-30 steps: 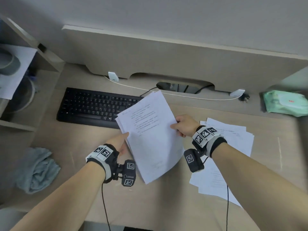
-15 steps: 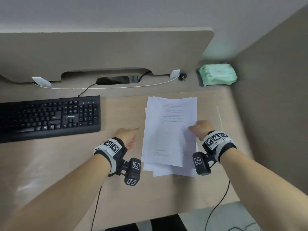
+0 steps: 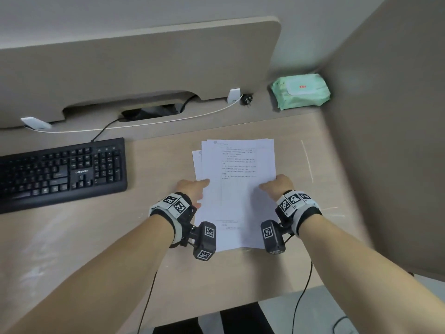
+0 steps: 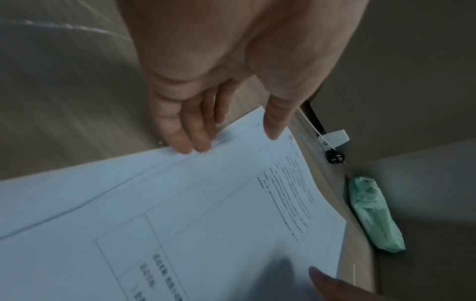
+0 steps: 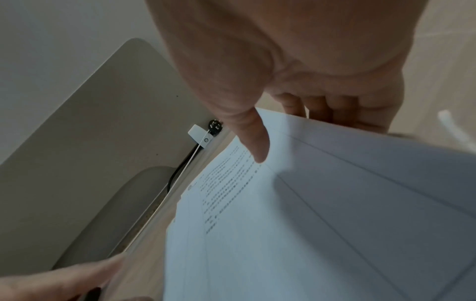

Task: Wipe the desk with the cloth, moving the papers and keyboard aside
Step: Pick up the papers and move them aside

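A loose stack of white printed papers (image 3: pixel 237 189) lies on the pale wood-grain counter (image 3: pixel 96 249) at the centre of the head view. The left hand (image 3: pixel 192 190) touches the stack's left edge with straight, relaxed fingers (image 4: pixel 190 140). The right hand (image 3: pixel 277 185) pinches the right edge, thumb (image 5: pixel 255 142) on top and fingers underneath. At the left edge of the frame sits a black rectangular keyboard (image 3: pixel 60 171), well apart from the papers. In the upper right corner lies a green soft pack of wet wipes (image 3: pixel 301 91). A white thin cable (image 3: pixel 144 122) and a black plug (image 3: pixel 246 99) lie along the beige back panel (image 3: pixel 132 63), behind the papers.
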{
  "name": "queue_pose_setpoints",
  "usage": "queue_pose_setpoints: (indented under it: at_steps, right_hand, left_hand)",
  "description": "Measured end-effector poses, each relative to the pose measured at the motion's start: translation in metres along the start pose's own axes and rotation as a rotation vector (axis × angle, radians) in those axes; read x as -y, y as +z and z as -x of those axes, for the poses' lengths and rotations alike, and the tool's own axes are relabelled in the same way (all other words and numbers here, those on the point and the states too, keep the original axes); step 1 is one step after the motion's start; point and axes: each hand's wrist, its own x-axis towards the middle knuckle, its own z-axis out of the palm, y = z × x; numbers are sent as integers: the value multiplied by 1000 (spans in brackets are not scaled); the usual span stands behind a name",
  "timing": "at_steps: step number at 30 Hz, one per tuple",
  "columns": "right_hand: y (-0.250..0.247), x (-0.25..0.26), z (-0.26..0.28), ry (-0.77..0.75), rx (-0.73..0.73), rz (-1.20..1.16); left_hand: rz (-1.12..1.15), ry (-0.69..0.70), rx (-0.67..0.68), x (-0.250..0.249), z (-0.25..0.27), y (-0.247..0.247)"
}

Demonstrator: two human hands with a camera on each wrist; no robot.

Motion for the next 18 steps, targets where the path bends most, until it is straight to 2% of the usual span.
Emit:
queue_pose_setpoints:
  at_steps: [4, 7, 12, 14, 18]
  right_hand:
    - [5, 4, -1, 36, 40, -74]
    - [6, 8, 4, 32, 77, -49]
    - [20, 9, 9, -44, 114, -24]
    - [26, 12, 13, -59, 140, -17]
    - [35, 27, 27, -138, 151, -99]
  left_hand:
    - [-10, 1, -2, 5, -5, 4]
    - [-108, -4, 13, 10, -3, 3]
    - [-334, 115, 33, 13, -1, 3]
    - [-299, 141, 48, 15, -1, -2]
    - [-203, 199, -9, 10, 6, -25]
